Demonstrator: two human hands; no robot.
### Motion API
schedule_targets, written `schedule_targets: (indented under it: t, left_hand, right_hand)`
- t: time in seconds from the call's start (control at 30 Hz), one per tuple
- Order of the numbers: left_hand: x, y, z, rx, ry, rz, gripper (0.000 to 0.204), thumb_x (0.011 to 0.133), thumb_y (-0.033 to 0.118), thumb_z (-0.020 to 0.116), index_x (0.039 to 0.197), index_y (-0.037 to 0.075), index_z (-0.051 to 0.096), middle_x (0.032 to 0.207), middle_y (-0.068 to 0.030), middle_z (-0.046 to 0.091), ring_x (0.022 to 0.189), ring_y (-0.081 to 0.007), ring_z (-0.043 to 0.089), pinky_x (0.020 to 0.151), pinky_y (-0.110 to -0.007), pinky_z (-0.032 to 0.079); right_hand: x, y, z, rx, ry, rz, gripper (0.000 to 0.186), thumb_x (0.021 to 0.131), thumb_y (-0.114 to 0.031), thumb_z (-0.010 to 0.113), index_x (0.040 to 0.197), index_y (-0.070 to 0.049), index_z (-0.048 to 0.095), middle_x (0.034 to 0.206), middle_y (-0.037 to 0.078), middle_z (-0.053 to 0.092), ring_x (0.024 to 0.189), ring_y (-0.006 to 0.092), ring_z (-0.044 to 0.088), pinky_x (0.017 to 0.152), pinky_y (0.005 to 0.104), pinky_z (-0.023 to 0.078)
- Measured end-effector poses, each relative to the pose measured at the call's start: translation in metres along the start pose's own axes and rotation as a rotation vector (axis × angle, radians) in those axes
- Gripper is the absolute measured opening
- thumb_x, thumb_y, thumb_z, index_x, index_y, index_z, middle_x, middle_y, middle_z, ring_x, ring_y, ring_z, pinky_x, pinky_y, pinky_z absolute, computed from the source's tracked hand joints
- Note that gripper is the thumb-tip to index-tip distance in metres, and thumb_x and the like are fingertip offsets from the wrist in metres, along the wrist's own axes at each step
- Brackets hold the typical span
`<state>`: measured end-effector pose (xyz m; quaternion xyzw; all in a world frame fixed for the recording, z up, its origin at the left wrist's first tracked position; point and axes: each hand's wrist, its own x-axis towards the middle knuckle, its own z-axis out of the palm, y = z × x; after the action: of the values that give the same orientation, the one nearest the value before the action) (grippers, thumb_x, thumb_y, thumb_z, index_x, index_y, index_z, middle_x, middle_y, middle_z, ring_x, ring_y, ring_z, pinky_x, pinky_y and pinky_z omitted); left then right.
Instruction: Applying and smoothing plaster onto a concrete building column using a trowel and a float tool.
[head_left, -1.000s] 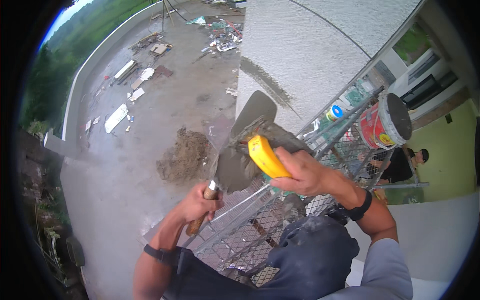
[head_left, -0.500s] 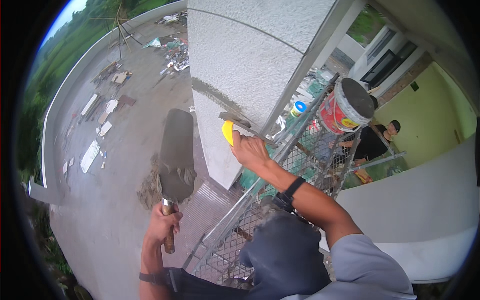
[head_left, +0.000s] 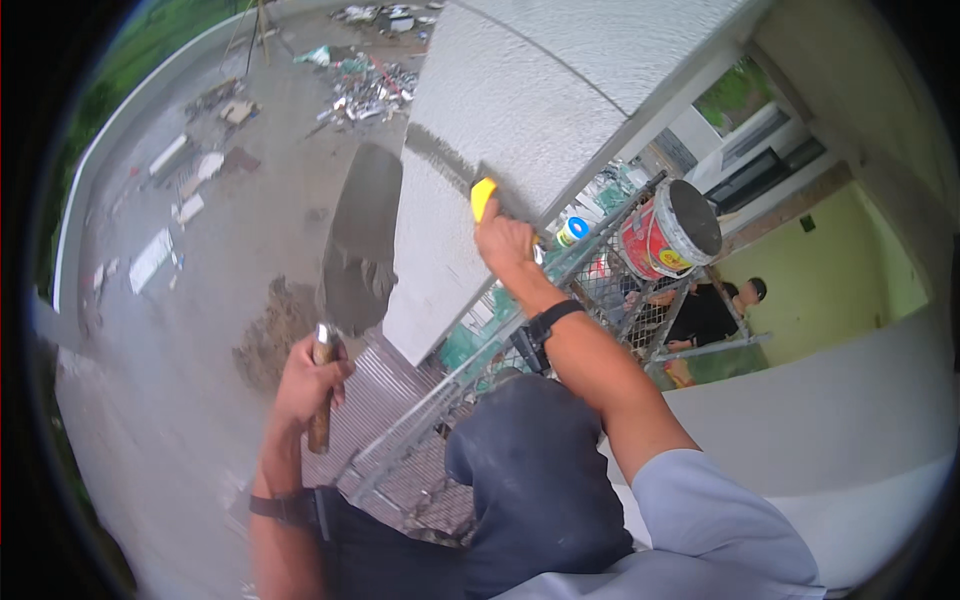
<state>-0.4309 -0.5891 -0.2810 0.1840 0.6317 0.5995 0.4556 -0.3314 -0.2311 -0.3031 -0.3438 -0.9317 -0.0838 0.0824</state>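
Watching remotely, I see the left hand (head_left: 312, 378) grasping a trowel (head_left: 362, 215), right hand (head_left: 506, 243) a yellow-handled float (head_left: 483, 197); one mortar band (head_left: 437, 152) coats the wall (head_left: 530, 75), the trowel's load (head_left: 358, 288) unspread.

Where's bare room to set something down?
Bare concrete floor lies between the long white board and the brown pile. It's crowded at the debris heap farther off, and around the red bucket and blue-lidded tub.

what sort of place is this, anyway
Probably a building site: the right hand holds a yellow-handled trowel at a pale wall streaked with grey mortar, and scraps litter the floor.
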Motion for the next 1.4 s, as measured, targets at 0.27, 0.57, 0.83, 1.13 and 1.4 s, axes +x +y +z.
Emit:
schedule_targets:
  t: [0.27, 0.57, 0.83, 1.13, 1.4]
  left_hand:
    - [0.000, 0.008, 0.001, -0.019, -0.035, 0.061, 0.015, 0.077, 0.003, 0.065, 0.083, 0.004, 0.052, 0.059, -0.0018, 0.052, 0.043, -0.0110, 0.052, 0.040, -0.025, 0.041]
    - [0.002, 0.013, 0.007, -0.010, -0.047, 0.021, 0.015, 0.077, 0.004, 0.066, 0.082, 0.004, 0.052, 0.059, -0.0015, 0.052, 0.042, -0.0111, 0.052, 0.040, -0.025, 0.042]
    - [0.003, 0.017, 0.005, -0.061, 0.027, 0.058, 0.018, 0.076, 0.004, 0.068, 0.087, 0.003, 0.053, 0.062, -0.0012, 0.052, 0.044, -0.0113, 0.053, 0.041, -0.026, 0.043]
    - [-0.011, 0.023, -0.001, -0.083, 0.079, 0.027, 0.019, 0.077, 0.003, 0.066, 0.089, 0.001, 0.051, 0.064, -0.0036, 0.053, 0.045, -0.0127, 0.053, 0.042, -0.027, 0.044]
    - [-0.014, 0.029, -0.008, -0.047, 0.102, 0.075, 0.016, 0.079, 0.003, 0.063, 0.090, 0.002, 0.051, 0.065, -0.0033, 0.052, 0.047, -0.0120, 0.053, 0.044, -0.026, 0.045]
  right_hand:
    - [-0.061, 0.047, -0.034, 0.170, -0.084, -0.071, 0.045, 0.091, -0.040, 0.057, 0.105, 0.000, 0.041, 0.076, 0.028, 0.065, 0.070, 0.0466, 0.064, 0.063, 0.0552, 0.048]
    - [-0.050, 0.035, -0.012, 0.002, -0.128, -0.071, 0.044, 0.091, -0.035, 0.057, 0.110, 0.002, 0.041, 0.071, 0.024, 0.066, 0.064, 0.0435, 0.065, 0.060, 0.0544, 0.049]
    - [-0.029, -0.023, 0.018, 0.103, -0.095, -0.136, 0.042, 0.091, -0.032, 0.056, 0.110, 0.003, 0.043, 0.071, 0.022, 0.067, 0.064, 0.0412, 0.066, 0.060, 0.0534, 0.050]
    - [0.042, -0.021, 0.039, 0.035, -0.162, -0.083, 0.044, 0.092, -0.029, 0.052, 0.115, 0.007, 0.043, 0.083, 0.025, 0.069, 0.076, 0.0395, 0.069, 0.070, 0.0519, 0.052]
    - [0.002, -0.019, -0.002, 0.077, -0.031, -0.025, 0.046, 0.091, -0.036, 0.059, 0.110, 0.002, 0.041, 0.075, 0.023, 0.067, 0.069, 0.0416, 0.067, 0.066, 0.0557, 0.049]
